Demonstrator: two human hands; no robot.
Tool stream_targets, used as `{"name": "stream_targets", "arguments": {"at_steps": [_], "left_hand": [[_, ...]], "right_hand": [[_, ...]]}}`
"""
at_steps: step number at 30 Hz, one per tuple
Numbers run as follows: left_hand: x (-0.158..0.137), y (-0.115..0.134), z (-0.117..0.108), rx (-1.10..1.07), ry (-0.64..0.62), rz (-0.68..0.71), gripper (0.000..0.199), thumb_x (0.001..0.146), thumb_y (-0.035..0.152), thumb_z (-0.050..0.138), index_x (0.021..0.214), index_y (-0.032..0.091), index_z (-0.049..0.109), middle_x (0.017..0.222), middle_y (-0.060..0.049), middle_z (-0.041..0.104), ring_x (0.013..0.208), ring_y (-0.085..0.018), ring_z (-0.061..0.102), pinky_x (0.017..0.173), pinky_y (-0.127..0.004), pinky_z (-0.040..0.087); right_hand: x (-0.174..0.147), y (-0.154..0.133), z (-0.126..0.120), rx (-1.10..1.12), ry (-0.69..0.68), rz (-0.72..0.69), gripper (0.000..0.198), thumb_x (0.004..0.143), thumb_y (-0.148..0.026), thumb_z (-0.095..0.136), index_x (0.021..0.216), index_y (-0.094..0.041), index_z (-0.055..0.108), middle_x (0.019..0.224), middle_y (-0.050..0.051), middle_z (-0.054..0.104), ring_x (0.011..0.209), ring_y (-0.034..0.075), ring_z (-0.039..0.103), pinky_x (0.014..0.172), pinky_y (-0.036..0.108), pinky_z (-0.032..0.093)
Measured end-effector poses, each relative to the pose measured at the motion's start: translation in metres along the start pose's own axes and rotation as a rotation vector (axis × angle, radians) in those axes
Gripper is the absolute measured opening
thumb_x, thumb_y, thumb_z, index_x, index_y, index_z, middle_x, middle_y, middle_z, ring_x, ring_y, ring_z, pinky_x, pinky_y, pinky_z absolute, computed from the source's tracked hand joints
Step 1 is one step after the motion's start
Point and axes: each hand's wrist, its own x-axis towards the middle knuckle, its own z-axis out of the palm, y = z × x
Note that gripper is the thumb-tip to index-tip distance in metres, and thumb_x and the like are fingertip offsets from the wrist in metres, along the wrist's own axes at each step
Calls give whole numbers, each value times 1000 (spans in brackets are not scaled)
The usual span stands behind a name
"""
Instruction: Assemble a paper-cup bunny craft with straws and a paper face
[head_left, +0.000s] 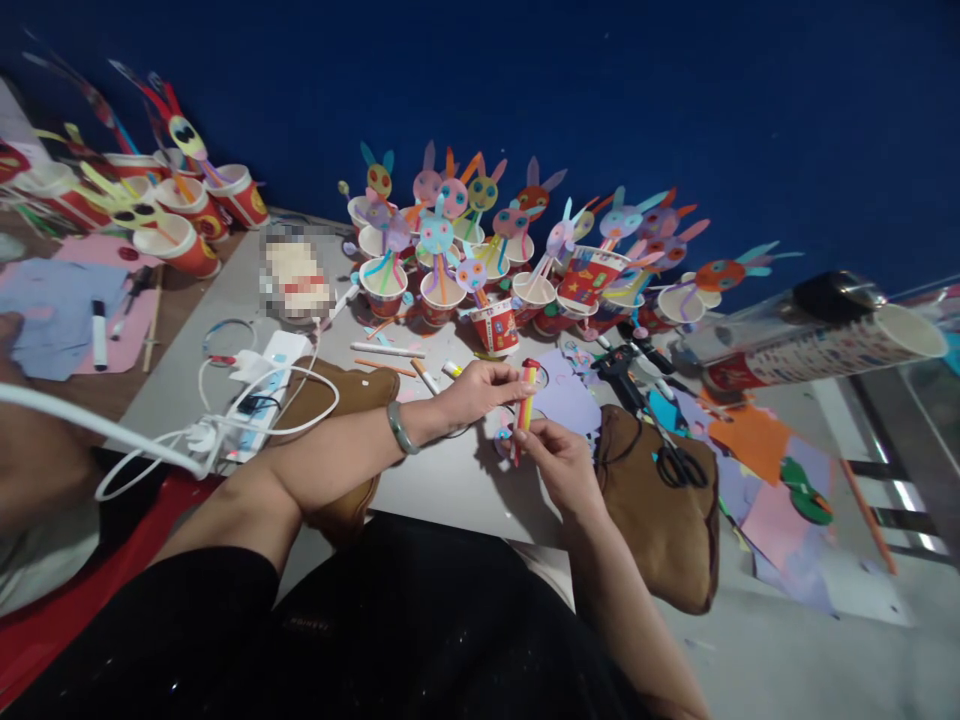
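Above the grey table, in front of my body, both hands meet at a narrow bundle of red and yellow strips (527, 402); I cannot tell whether they are paper or sticks. My left hand (480, 393) is closed, with thumb and fingertips pinching the upper part of the bundle. Lower down, the fingers of my right hand (559, 462) are closed on its bottom end. A lilac paper sheet (568, 395) lies just behind them. Beside my left hand are a yellow-capped glue stick (452, 369) and a white pen (388, 350).
Paper cups with animal faces (436, 290) crowd the back. A power strip (270, 385) with white cables is at left. Black scissors (681, 462) rest on a brown cushion (660, 545) beside a black glue gun (621, 375). Another person's arm (37, 450) is far left.
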Motion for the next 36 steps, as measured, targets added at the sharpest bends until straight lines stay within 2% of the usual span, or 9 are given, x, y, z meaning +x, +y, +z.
{"name": "stream_targets", "arguments": {"at_steps": [3,7,12,17,21,25,28,32,36], "left_hand": [[-1,0,0,15,-38,-16,51,66,59,78,77,10,70,66,2,56,64,-7,45,62,-23,35],[-3,4,-1,92,-59,-26,53,72,62,71,81,9,73,63,1,57,61,-8,47,60,-24,35],[-2,5,-2,107,-40,7,50,72,60,72,78,10,74,68,-2,62,67,-11,51,66,-26,39],[0,1,-5,66,-92,-23,62,76,69,65,92,10,76,73,-5,65,68,-12,53,70,-27,41],[1,5,-7,123,-34,38,63,78,69,62,96,11,77,85,-8,70,73,-12,55,73,-28,42],[4,5,-9,156,66,105,58,78,65,65,94,11,77,71,-2,62,63,-9,49,63,-25,40],[6,2,-11,161,96,141,51,79,60,67,88,11,76,65,1,56,62,-8,48,61,-24,38],[7,1,-10,110,89,152,48,74,58,73,90,12,75,79,-3,66,75,-10,54,70,-25,44],[3,2,-6,116,-20,122,46,72,54,76,89,12,75,96,-9,73,86,-14,61,78,-28,48]], "right_hand": [[0,1,2,12,12,7,33,78,-51,76,73,-19,69,68,3,72,56,14,60,56,28,50],[-1,1,4,11,-39,41,35,76,-54,76,74,-19,71,66,3,71,55,14,61,57,29,52],[-4,3,4,7,-51,45,32,78,-50,75,79,-18,72,69,4,73,58,14,61,60,29,52],[-3,-3,1,-10,-52,12,32,79,-51,73,74,-20,71,69,3,73,59,15,62,60,29,52],[0,-8,-15,-131,67,-82,37,83,-54,66,74,-20,73,65,2,70,61,15,62,62,29,52],[-2,-3,-36,-274,220,-82,33,81,-49,69,88,-18,75,68,4,72,63,17,65,62,30,52],[-7,7,-40,-449,197,-83,32,79,-46,70,89,-16,76,72,6,74,65,18,66,63,31,52],[-15,17,-32,-594,156,-107,32,80,-46,69,90,-16,76,79,8,76,65,18,64,65,32,51],[-19,16,-22,-505,174,-134,39,78,-45,72,103,-15,73,83,9,75,69,19,65,69,33,54]]}}
